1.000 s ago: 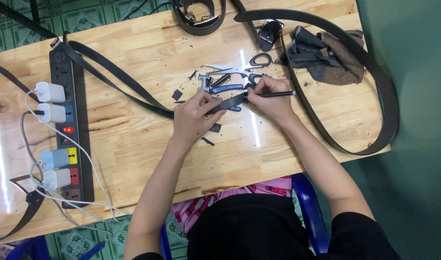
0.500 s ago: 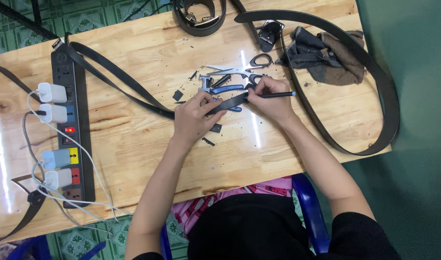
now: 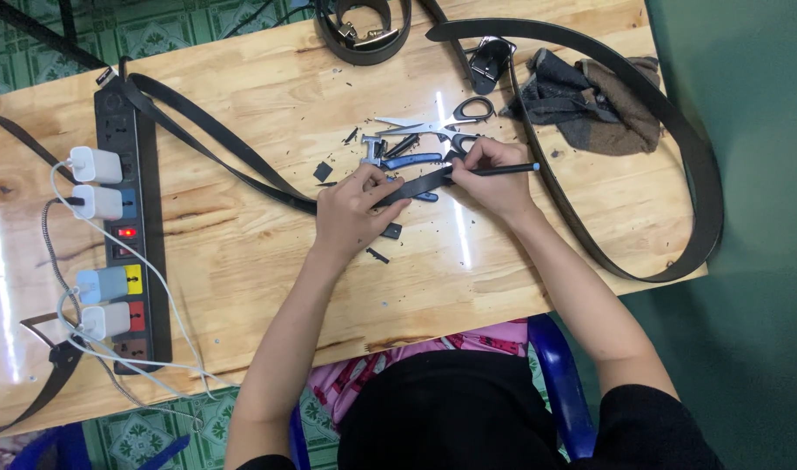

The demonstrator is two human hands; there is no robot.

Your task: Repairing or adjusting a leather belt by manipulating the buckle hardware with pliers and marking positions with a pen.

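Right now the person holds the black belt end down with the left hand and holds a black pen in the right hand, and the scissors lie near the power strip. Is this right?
Not quite. The head view shows the scissors just beyond the hands, far from the power strip at the table's left side. The left hand does press the belt end, and the right hand holds the pen.

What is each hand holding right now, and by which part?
Left hand pins the black belt near its cut end against the table. Right hand grips a thin black tool near its front end.
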